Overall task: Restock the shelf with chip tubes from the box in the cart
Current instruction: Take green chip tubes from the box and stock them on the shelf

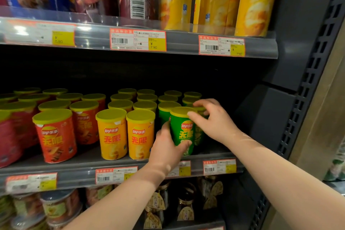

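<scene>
Our left hand (168, 147) grips the front green tube (182, 130) low on its body, thumb on one side and fingers on the other. The tube stands upright at the front right of the middle shelf (74, 172), just beside the yellow tubes (112, 136), with more green tubes (165, 112) behind it. Our right hand (211, 119) curls over its lid and the lid of the tube beside it; we cannot tell whether it grips either. Red tubes (56, 136) stand further left.
</scene>
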